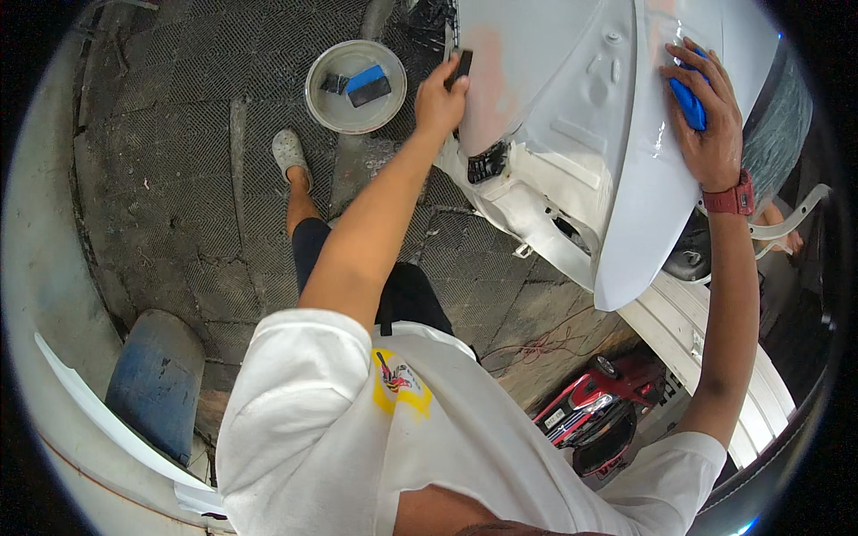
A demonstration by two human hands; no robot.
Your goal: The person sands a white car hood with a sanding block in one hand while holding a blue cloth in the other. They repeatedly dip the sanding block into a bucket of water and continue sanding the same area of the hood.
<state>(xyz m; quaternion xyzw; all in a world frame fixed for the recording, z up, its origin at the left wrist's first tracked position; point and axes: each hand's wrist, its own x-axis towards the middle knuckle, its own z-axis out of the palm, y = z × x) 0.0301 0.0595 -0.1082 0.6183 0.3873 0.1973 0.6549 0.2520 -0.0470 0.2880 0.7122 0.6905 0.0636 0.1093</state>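
Observation:
In my left hand (438,103) is a small black block (463,64), gripped between thumb and fingers at the left edge of a pale grey car body panel (554,62). A pinkish patch (487,89) marks the panel beside it. My right hand (715,134), with a red watch at the wrist, lies farther right on the smooth, wet-looking panel. Its fingers curl over a blue pad (688,105), whose exact kind I cannot make out. Left of my left hand, a round tub (313,103) on the floor holds a blue-and-black block (369,87) and a dark piece.
Dark patterned mats (179,179) cover the floor. A blue barrel (159,380) stands at lower left, by a wall. At lower right is a red car (599,397), with a white ribbed panel (688,335) nearby. Part of another person (794,239) shows at the far right.

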